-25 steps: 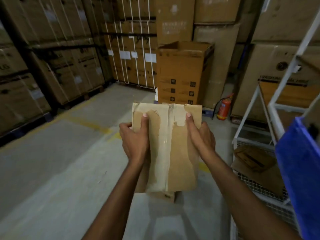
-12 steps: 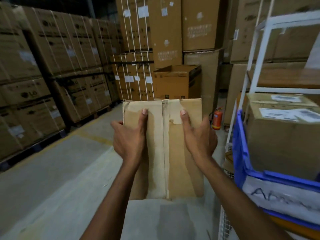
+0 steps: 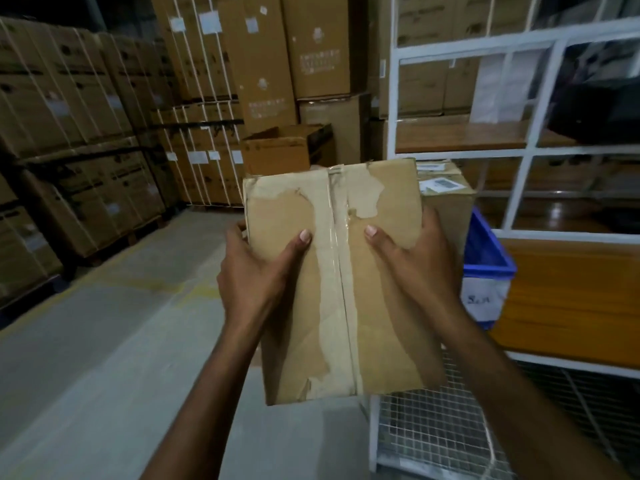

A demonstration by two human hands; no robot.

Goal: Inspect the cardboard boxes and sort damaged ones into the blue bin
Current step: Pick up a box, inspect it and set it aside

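Both thumbs now sit halfway along the top face, having slid back from its far edge. The blue bin, earlier off to the right, now lies partly behind the load.

The fingers (image 3: 430,220) of the right hand (image 3: 415,268) curl round the right edge of the cardboard box (image 3: 377,327), with the thumb pressed flat on top. The left hand (image 3: 252,275) grips the left side the same way, with only a fingertip showing past the edge and the rest hidden behind the card.

The box is held in the air at mid-view, near the person and tilted a little. Its taped seam runs near to far, with torn paper skin beside the tape and a crushed near corner. Its underside is out of sight.

Just behind the box's right edge, the blue bin (image 3: 486,258) sits within a white rack (image 3: 519,157). The writing on the bin's white label is too blurred to read. A labelled second carton (image 3: 446,199) stands at the bin's left, its base hidden.

Wire mesh (image 3: 433,431) spans the rack's lower level at near right. Strapped carton stacks (image 3: 86,150) line the far left beyond the grey floor (image 3: 86,358), dim and soft.
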